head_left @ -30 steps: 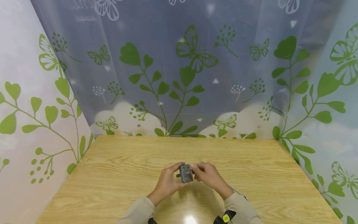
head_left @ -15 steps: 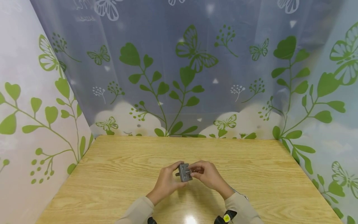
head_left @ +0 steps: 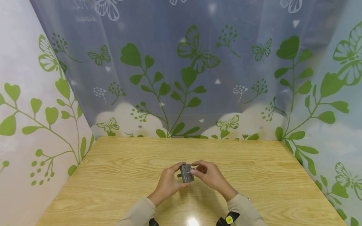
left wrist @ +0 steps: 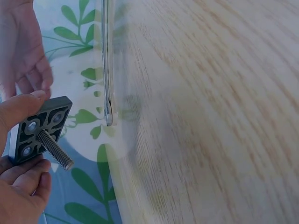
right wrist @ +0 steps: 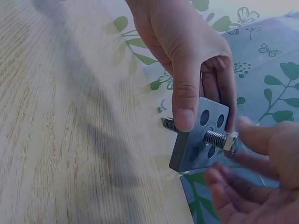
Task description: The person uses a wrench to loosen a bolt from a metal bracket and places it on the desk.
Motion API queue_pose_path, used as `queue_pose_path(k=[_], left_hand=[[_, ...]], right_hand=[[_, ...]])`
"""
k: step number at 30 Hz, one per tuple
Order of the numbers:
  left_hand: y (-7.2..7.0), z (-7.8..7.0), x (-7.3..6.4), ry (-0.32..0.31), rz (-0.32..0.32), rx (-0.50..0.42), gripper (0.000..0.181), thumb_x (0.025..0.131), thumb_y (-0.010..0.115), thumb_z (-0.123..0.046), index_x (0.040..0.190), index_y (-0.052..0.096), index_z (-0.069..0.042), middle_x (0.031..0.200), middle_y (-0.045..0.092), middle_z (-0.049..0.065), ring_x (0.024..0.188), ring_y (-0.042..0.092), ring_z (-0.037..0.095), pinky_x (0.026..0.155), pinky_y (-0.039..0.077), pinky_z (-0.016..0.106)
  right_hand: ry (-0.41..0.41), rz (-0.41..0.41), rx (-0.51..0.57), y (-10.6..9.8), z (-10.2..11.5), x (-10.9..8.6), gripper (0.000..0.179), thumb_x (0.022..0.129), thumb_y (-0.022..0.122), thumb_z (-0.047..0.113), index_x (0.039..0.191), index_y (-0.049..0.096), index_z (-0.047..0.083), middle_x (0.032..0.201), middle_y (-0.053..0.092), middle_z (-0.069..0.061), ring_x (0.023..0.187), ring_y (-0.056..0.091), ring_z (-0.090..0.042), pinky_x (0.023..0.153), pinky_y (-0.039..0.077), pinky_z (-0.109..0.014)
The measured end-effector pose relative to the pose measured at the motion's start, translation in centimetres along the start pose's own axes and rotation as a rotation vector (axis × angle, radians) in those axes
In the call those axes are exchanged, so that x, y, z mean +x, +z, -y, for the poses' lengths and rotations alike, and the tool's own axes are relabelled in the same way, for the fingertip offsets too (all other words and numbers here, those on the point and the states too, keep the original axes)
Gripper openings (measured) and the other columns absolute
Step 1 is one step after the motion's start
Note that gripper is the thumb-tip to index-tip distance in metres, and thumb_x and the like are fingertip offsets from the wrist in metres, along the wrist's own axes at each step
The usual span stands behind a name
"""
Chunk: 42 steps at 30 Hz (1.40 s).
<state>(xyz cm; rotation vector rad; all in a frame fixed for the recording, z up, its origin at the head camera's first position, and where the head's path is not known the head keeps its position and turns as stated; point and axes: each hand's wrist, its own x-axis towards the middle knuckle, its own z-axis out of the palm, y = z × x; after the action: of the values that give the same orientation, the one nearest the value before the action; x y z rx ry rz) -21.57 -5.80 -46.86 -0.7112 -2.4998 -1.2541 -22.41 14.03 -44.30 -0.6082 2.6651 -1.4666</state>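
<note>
My left hand [head_left: 167,182] holds a grey square plate [head_left: 185,178] above the table, gripping it by opposite edges between thumb and fingers. Through the plate's middle runs a hex bolt [right wrist: 216,139], its head on the right-hand side. In the left wrist view its threaded end [left wrist: 56,149] sticks well out of the ribbed back face, among several round holes. My right hand [head_left: 213,177] is at the bolt head [right wrist: 231,143], the thumb right beside it. In the head view a gap shows between that thumb and the raised index finger; the other fingers are loosely bent.
A slim metal tool, shaped like a wrench, [left wrist: 107,70] lies on the wooden table [head_left: 127,163]; in the head view my right forearm mostly hides it. Patterned sheets with leaves and butterflies stand behind the table [head_left: 169,94] and on both sides.
My right fingers shift around the bolt head: thumb and index finger move across it and now stand apart. The left hand and plate stay nearly still, rising slightly.
</note>
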Motion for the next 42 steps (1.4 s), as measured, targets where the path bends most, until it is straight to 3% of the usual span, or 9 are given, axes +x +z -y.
queue_pose_path(k=[6,11,14,18,22,28,35,42], left_hand=[[0.0,-0.1,0.0,-0.019,0.007,-0.009,0.068,0.065,0.088,-0.008,0.126,0.058,0.002,0.12,0.065,0.018,0.11,0.063,0.032,0.094,0.052,0.042],[0.1,-0.2,0.1,-0.018,0.019,-0.006,0.067,0.066,0.087,-0.009,0.126,0.058,0.001,0.12,0.065,0.017,0.112,0.062,0.031,0.095,0.052,0.042],[0.1,-0.2,0.1,-0.021,0.021,-0.005,0.067,0.067,0.087,-0.01,0.126,0.058,0.0,0.121,0.065,0.016,0.112,0.062,0.031,0.096,0.052,0.041],[0.1,0.0,0.2,-0.029,0.024,-0.034,0.067,0.067,0.087,-0.01,0.126,0.058,-0.001,0.121,0.065,0.016,0.112,0.062,0.03,0.097,0.05,0.043],[0.0,0.1,0.2,-0.042,0.028,-0.086,0.065,0.068,0.087,-0.011,0.126,0.059,-0.001,0.121,0.065,0.015,0.112,0.062,0.031,0.097,0.05,0.047],[0.0,0.2,0.2,-0.048,0.024,-0.106,0.065,0.067,0.087,-0.011,0.126,0.059,-0.001,0.122,0.065,0.015,0.11,0.063,0.032,0.095,0.051,0.049],[0.2,0.2,0.3,-0.084,0.028,-0.14,0.068,0.067,0.088,-0.011,0.126,0.058,0.001,0.121,0.065,0.016,0.11,0.063,0.032,0.097,0.048,0.053],[0.3,0.1,0.3,-0.105,0.02,-0.157,0.069,0.065,0.088,-0.009,0.127,0.057,0.001,0.121,0.065,0.016,0.11,0.063,0.033,0.096,0.048,0.054]], right_hand=[[0.094,0.007,0.069,0.1,-0.3,0.1,0.047,0.1,0.05,0.038,0.092,0.07,-0.004,0.073,0.067,-0.012,0.062,0.063,-0.018,0.061,0.058,-0.04],[0.105,0.018,0.064,0.2,-0.2,0.2,0.047,0.098,0.053,0.038,0.081,0.069,-0.003,0.067,0.065,-0.01,0.057,0.062,-0.019,0.057,0.058,-0.042],[0.076,0.03,0.032,0.1,-0.1,0.3,0.036,0.096,0.059,0.033,0.087,0.069,-0.001,0.071,0.065,-0.007,0.062,0.063,-0.02,0.057,0.056,-0.037],[-0.011,0.042,-0.014,-0.4,0.0,0.3,0.022,0.091,0.067,0.021,0.103,0.07,0.003,0.09,0.07,-0.007,0.079,0.065,-0.019,0.066,0.057,-0.03],[-0.077,0.056,-0.004,-0.8,0.1,0.3,0.021,0.087,0.069,0.008,0.108,0.071,0.005,0.103,0.069,-0.009,0.09,0.065,-0.02,0.077,0.056,-0.026],[-0.08,0.065,0.026,-0.9,0.2,0.2,0.022,0.085,0.068,0.001,0.107,0.071,0.005,0.102,0.067,-0.008,0.088,0.064,-0.019,0.075,0.055,-0.022],[-0.022,0.048,0.063,-0.8,-0.3,0.2,0.028,0.091,0.066,0.021,0.111,0.068,0.0,0.103,0.069,-0.014,0.089,0.067,-0.023,0.074,0.058,-0.03],[0.122,-0.047,0.085,-0.3,-0.7,0.3,0.045,0.098,0.053,0.039,0.091,0.072,-0.002,0.075,0.068,-0.013,0.065,0.064,-0.02,0.061,0.058,-0.035]])
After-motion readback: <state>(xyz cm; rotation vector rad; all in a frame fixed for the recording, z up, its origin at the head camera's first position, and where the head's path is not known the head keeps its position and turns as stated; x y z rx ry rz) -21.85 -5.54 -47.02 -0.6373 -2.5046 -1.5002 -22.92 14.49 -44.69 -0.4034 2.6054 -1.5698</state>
